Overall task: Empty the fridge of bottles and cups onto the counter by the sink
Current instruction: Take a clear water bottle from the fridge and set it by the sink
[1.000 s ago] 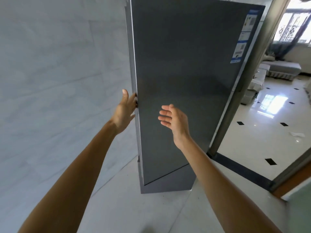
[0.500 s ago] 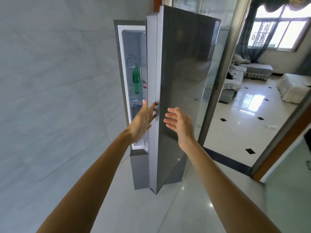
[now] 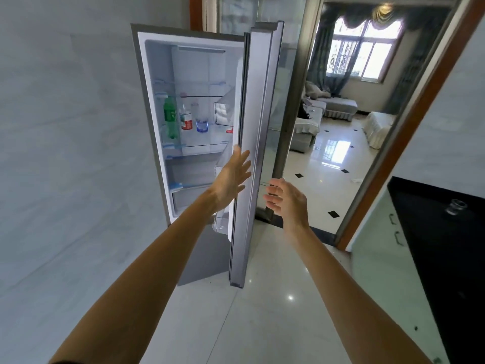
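Bottles (image 3: 177, 117) on fridge (image 3: 151, 106) shelf (image 3: 194, 147)

Fridge door (image 3: 259, 127): grey metal, brushed satin sheen.
Fridge lining (image 3: 194, 64): white plastic, smooth and glossy.
Shelves (image 3: 202, 147): clear glass with pale blue plastic trim.
Green bottle (image 3: 170, 116): translucent plastic.
Clear bottle (image 3: 185, 117): see-through plastic, red label.
Cup (image 3: 202, 126): clear, blue-tinted; glass or plastic, cannot tell.
Floor (image 3: 262, 324): pale tiles, polished to a mirror gloss.
Wall (image 3: 65, 127): grey stone-look tiles, smooth, dull.
Counter (image 3: 446, 258): black, smooth.
Door frame (image 3: 408, 132): brown wood.
Sofa (image 3: 338, 104): pale cloth covers.
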